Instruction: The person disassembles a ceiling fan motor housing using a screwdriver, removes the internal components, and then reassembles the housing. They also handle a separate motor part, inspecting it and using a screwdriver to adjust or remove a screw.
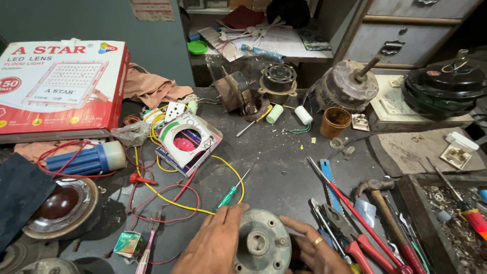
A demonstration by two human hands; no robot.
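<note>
**Metal Hub Held at Near Edge of Bench**

The round grey hub [262, 243] sits at the near edge of the bench [274, 162], centre of view. It has a central bore and small holes around its face.

The left hand [215, 246] lies against the hub's left side, fingers curled over its rim. The right hand [314, 248], with a ring on one finger, cups the right side, fingers bent against the rim. Both hands grip the hub.

Just beyond the left hand lies a green screwdriver [231, 192], crossing a yellow wire [167, 198] and near a red wire [172, 205]. To the right lie red-handled pliers [355, 238] and a hammer [380, 203]. Farther left rests a red box [61, 86]. At the far side stand a brown cup [335, 122] and a motor [347, 86].
</note>
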